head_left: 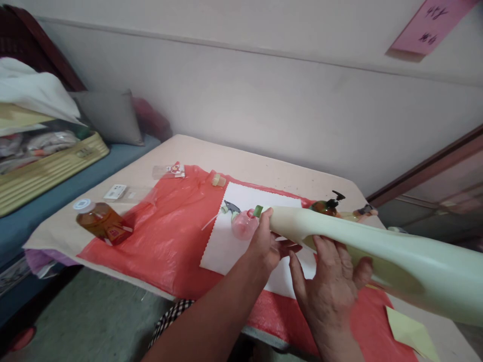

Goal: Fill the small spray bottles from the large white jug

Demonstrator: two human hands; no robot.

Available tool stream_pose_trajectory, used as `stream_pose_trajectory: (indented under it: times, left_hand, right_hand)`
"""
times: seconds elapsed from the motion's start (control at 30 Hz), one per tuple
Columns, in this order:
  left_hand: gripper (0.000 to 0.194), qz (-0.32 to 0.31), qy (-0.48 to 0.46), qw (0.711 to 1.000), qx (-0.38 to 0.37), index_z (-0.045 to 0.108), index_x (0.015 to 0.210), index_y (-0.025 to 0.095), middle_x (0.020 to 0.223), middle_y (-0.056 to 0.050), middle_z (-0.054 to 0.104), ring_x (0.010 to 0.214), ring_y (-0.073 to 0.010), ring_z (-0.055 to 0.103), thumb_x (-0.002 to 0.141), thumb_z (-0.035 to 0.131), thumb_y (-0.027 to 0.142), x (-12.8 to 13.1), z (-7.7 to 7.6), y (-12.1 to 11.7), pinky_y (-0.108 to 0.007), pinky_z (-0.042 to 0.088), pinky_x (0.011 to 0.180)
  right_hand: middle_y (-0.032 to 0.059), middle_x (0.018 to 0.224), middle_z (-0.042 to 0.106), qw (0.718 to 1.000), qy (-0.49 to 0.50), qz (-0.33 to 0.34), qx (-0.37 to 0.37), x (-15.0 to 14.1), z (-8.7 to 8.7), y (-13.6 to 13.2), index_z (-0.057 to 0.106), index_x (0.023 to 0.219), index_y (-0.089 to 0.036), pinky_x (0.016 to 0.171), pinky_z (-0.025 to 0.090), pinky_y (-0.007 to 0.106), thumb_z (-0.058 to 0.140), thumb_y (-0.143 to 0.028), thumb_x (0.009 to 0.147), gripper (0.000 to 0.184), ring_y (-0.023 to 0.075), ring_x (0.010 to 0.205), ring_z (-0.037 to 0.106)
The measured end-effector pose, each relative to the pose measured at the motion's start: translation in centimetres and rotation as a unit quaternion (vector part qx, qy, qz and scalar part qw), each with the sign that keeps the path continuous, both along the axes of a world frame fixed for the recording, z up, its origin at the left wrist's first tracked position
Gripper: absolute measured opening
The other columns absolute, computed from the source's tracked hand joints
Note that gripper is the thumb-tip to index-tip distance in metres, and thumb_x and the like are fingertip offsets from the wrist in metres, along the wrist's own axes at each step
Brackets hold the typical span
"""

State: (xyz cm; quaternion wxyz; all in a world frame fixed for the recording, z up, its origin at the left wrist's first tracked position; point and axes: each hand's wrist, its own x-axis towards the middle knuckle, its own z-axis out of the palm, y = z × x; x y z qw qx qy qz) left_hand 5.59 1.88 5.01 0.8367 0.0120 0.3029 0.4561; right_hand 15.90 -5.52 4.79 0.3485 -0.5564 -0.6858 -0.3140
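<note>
My left hand is closed around the neck of a long pale green bottle, just behind its green mouth. The bottle lies tilted, and its mouth meets a small round pink bottle standing on a white sheet. My right hand is wrapped around the green bottle's body from below, with the back of the hand towards me. A grey spray-trigger head with its thin tube lies on the white sheet just left of the pink bottle.
A red plastic sheet covers the beige table. On it lie an amber bottle with a white cap, a small pale cap, a brown pump bottle, small packets and yellow paper. A bed with a pillow is at the left.
</note>
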Motion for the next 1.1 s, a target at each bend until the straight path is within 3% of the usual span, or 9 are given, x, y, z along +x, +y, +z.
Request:
stream_pose_trajectory:
  times: [0.7, 1.1]
  left_hand:
    - [0.050, -0.013, -0.010, 1.000, 0.010, 0.059, 0.119, 0.019, 0.092, -0.007, 0.065, 0.071, -0.0227, 0.064, 0.091, 0.051, 0.059, -0.07, 0.03, -0.15, -0.036, 0.055, 0.065]
    - [0.051, -0.017, -0.021, 1.000, 0.013, 0.061, 0.117, 0.018, 0.096, -0.009, 0.064, 0.077, -0.0235, 0.064, 0.089, 0.053, 0.060, -0.11, 0.13, -0.23, -0.038, 0.055, 0.069]
  right_hand:
    - [0.0127, 0.119, 0.072, 1.000, 0.011, 0.002, 0.006, -0.19, 0.02, -0.27, 0.050, 0.138, -0.016, 0.118, 0.027, 0.058, 0.067, -0.032, 0.090, 0.053, 0.0321, 0.118, 0.065]
    - [0.0126, 0.119, 0.071, 1.000, 0.002, 0.001, 0.007, -0.19, 0.07, -0.27, 0.045, 0.145, -0.018, 0.117, 0.027, 0.056, 0.070, -0.031, 0.088, 0.064, 0.0318, 0.117, 0.064]
